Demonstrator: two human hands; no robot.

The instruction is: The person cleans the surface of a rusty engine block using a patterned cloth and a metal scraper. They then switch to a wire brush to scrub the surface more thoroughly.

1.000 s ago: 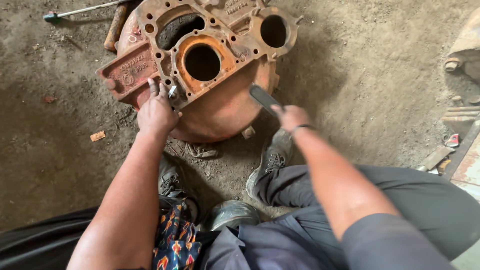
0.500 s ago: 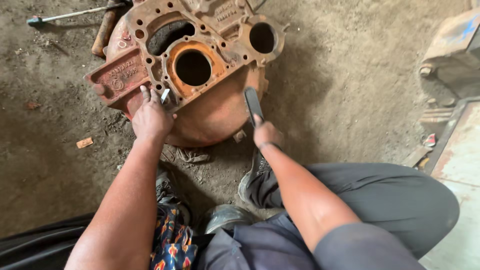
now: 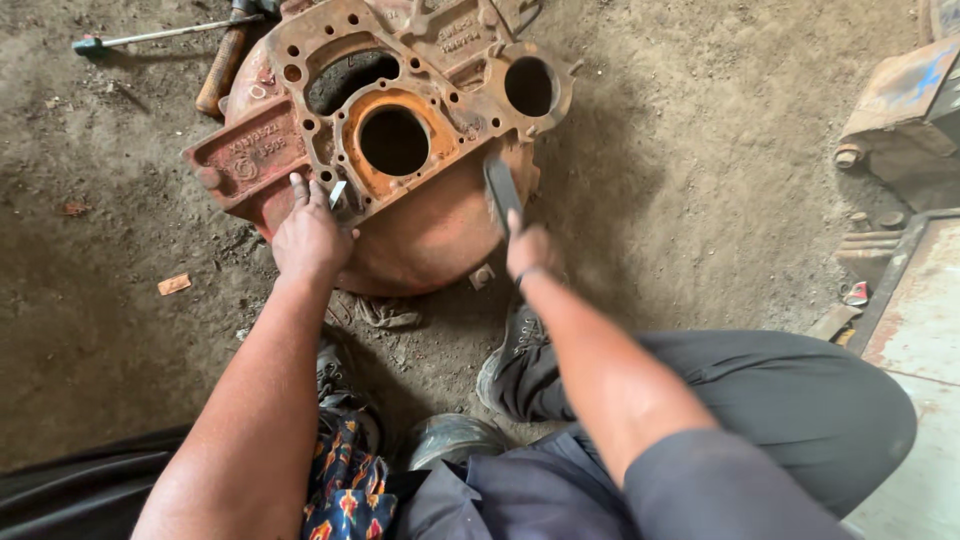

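I am crouched over a floor of packed grey-brown dirt (image 3: pixel 700 180), with a rusted metal slab (image 3: pixel 920 340) and a worn blue-painted metal block (image 3: pixel 900 100) along its right edge. At the centre of the dirt lies a large rust-orange cast-iron engine housing (image 3: pixel 430 230), round-bodied, its flat flange pierced by one big circular opening and several smaller holes. My left hand (image 3: pixel 310 235) rests on the flange's near left edge, fingers pinching a small pale metal piece (image 3: pixel 337 192) upright against the iron. My right hand (image 3: pixel 528 250) is clenched around a dark flat-headed striking tool (image 3: pixel 502 190), held just above the housing's near right side, blurred. Behind the housing lie a wooden-handled hammer (image 3: pixel 222 68) and a thin steel rod (image 3: pixel 150 36).
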